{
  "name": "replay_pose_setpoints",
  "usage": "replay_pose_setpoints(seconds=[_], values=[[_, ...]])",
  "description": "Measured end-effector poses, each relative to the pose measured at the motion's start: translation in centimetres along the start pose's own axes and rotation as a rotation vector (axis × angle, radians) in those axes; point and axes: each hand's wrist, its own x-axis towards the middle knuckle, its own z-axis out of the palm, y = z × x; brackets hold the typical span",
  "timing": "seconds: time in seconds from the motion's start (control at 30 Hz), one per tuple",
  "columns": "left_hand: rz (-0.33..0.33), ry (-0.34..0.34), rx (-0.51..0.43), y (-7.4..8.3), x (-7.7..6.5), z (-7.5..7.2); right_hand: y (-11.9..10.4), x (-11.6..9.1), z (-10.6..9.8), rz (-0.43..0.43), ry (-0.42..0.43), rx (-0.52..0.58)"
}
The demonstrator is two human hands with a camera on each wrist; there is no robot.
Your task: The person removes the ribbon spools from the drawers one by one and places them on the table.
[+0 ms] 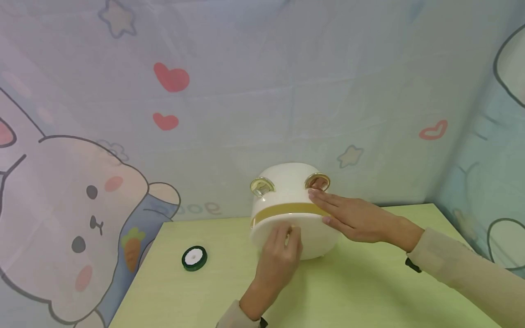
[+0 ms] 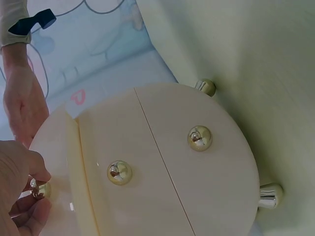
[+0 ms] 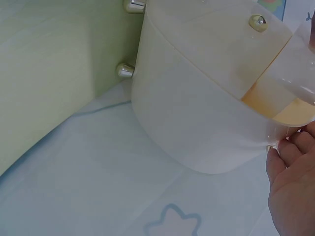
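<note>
A white rounded storage box [image 1: 287,175] with two gold ear-shaped rings stands on the table. Its front has gold ball knobs [image 2: 119,172], and a seam [image 2: 162,156] crosses it. My left hand [image 1: 280,257] pinches the gold knob [image 2: 40,189] of the box's uppermost front panel between thumb and finger. That panel stands tilted out, and a yellowish inside [image 3: 293,110] shows through the gap. With fingers nearly straight, my right hand [image 1: 361,221] touches the box beside the right gold ear [image 1: 317,182]. The right wrist view shows its fingertips [image 3: 275,160] against the box wall.
A roll of dark green ribbon [image 1: 194,258] on a white core lies on the light green table [image 1: 217,291], left of the box. Gold feet [image 2: 270,195] hold the box up. A printed cloth backdrop [image 1: 246,91] hangs close behind the table.
</note>
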Motion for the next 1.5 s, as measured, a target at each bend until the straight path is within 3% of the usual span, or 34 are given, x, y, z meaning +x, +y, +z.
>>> replay_pose_setpoints(seconds=[0.67,1.5], values=[[-0.043,-0.014,0.030,-1.0,0.6,2.0,0.1,0.1,0.1,-0.022,0.020,-0.020],[-0.073,-0.052,0.058,-1.1,0.5,2.6,0.1,-0.1,0.1,-0.015,0.015,-0.014]])
